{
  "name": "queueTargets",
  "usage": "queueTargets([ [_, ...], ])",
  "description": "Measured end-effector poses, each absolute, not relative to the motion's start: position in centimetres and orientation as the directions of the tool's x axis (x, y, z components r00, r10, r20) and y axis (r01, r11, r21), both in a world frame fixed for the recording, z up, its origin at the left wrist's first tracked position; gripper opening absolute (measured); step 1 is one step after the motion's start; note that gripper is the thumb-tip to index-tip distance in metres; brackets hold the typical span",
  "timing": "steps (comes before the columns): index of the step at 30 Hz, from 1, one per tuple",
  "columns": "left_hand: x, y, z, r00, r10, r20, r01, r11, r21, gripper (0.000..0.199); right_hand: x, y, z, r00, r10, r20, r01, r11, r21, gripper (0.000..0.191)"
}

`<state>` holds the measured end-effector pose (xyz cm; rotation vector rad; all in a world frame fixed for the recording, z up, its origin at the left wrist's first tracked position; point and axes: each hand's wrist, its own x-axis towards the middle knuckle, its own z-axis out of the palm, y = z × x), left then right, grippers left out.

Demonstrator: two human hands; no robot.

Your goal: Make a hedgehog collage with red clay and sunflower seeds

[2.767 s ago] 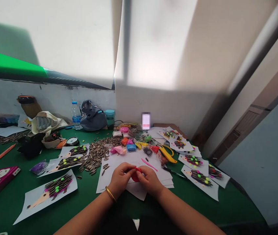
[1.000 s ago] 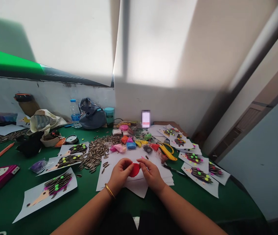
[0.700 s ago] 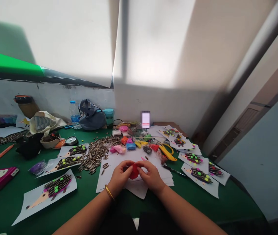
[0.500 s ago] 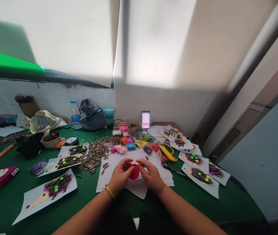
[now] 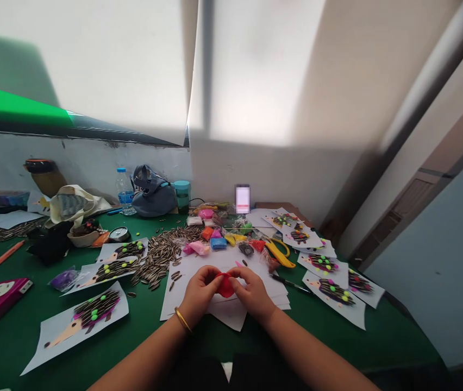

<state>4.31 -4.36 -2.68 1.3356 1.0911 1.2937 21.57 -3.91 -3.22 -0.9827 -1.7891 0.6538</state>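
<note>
A flattened piece of red clay (image 5: 226, 286) is held above the white paper sheets (image 5: 199, 267) at the middle of the table. My left hand (image 5: 201, 290) pinches its left edge between thumb and fingers. On the opposite edge, my right hand (image 5: 251, 290) grips the clay the same way. Beyond the hands lie bagged clays, among them a blue one (image 5: 218, 244), a pink one (image 5: 197, 248) and a red one (image 5: 258, 246). A pile of striped seeds (image 5: 160, 252) spreads to the left, with a few loose seeds on the paper.
Seed-covered hedgehog pictures lie left (image 5: 64, 329) and right (image 5: 333, 296) on the green table (image 5: 145, 336). Yellow scissors (image 5: 281, 255) and a black pen (image 5: 289, 284) are right of the paper. A phone (image 5: 242, 199), a teal-lidded cup (image 5: 182, 196) and a bottle (image 5: 125, 191) stand behind.
My right hand has closed in on the red clay and now grips its right edge. The clay has tilted and looks less round, with its upper edge drawn out between both hands.
</note>
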Motion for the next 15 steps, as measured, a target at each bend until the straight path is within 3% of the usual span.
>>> queueTargets([
  [6,4.19,-4.55,-2.39,0.072,0.972,0.224,0.087,-0.23,0.969,0.027,21.55,-3.96,-3.03,-0.247,0.832,0.498,0.332,0.555,-0.763,0.016],
  [11,4.11,-4.43,-2.37,-0.04,0.993,0.115,-0.012,-0.115,0.993,0.031,21.65,-3.86,-3.42,-0.219,0.853,0.473,0.293,0.52,-0.802,0.024],
  [15,4.2,-4.52,-2.13,-0.019,0.99,0.141,-0.024,-0.141,0.99,0.035,21.53,-3.75,-3.42,-0.211,0.854,0.476,0.298,0.52,-0.801,0.019],
])
